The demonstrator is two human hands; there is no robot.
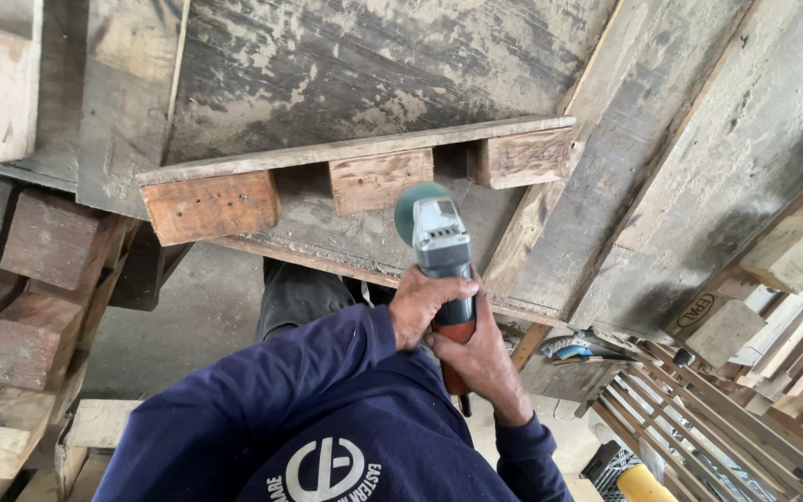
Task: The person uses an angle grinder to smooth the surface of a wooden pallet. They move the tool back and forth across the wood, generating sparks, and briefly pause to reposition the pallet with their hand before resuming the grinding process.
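Observation:
I hold an angle grinder (440,249) with a grey head, a greenish disc and an orange-red body in both hands. My left hand (422,303) wraps the body just behind the head. My right hand (481,361) grips the rear handle. The disc sits by the middle wooden block (380,179) of a worn pallet piece (355,149), which has three blocks under a thin board. The pallet piece rests on weathered planks (643,139). My dark blue sleeves fill the lower middle.
Stacked wooden blocks (34,279) and pallet parts stand at the left. More blocks and slats (792,270) lie at the right, with a slatted frame (690,418) and a yellow and black object (638,479) at the lower right. Concrete floor (188,316) shows below.

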